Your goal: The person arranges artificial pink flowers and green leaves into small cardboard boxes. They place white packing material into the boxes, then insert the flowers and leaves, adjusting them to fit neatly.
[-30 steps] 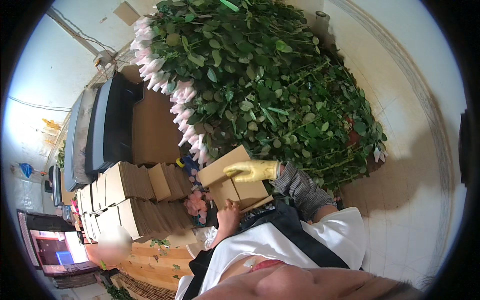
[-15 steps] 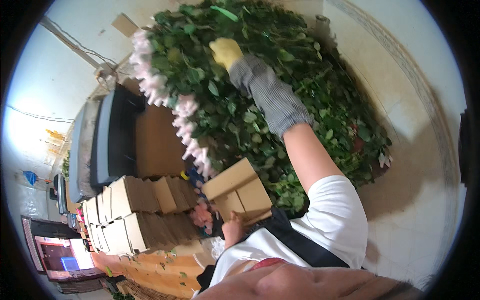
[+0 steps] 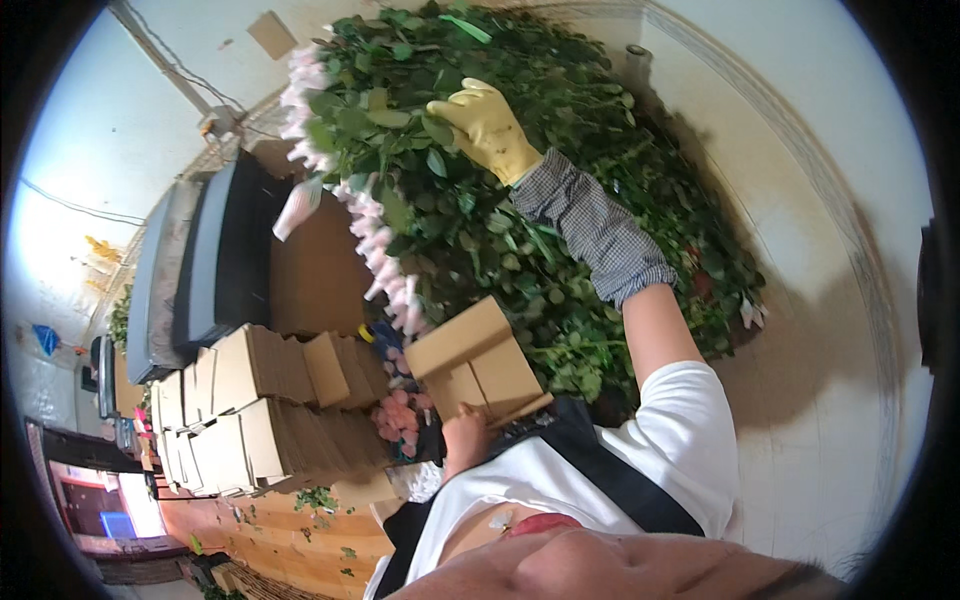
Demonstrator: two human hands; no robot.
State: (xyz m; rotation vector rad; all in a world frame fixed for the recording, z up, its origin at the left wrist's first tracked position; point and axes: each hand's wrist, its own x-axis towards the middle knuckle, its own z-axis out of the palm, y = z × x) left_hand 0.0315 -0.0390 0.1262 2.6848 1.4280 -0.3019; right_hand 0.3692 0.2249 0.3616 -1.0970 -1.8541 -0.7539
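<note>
My right hand (image 3: 487, 130), in a yellow rubber glove and checked sleeve cover, is over the far part of a large heap of leafy green flower stems (image 3: 560, 260). Its fingers are curled round a leafy flower stem (image 3: 390, 118). A flower bud in a pale pink sleeve (image 3: 297, 208) sticks out from the row of similar sleeved buds (image 3: 375, 240) on the heap's left side. Near my body, my bare left hand (image 3: 465, 440) is closed at the near-left edge of a creased brown cardboard sheet (image 3: 475, 360), thumb on top; its other fingers are mostly hidden.
Stacks of folded cardboard (image 3: 270, 410) stand to the left, with pink flowers (image 3: 402, 418) between them and my left hand. Beyond are dark grey padded slabs (image 3: 215, 265). Loose leaves lie on the orange-brown floor (image 3: 290, 540). A pale wall (image 3: 850, 130) curves along the right.
My right hand has drawn back slightly right and toward me. One pink-sleeved bud now stands out left of the row. My left hand stays at the cardboard sheet.
</note>
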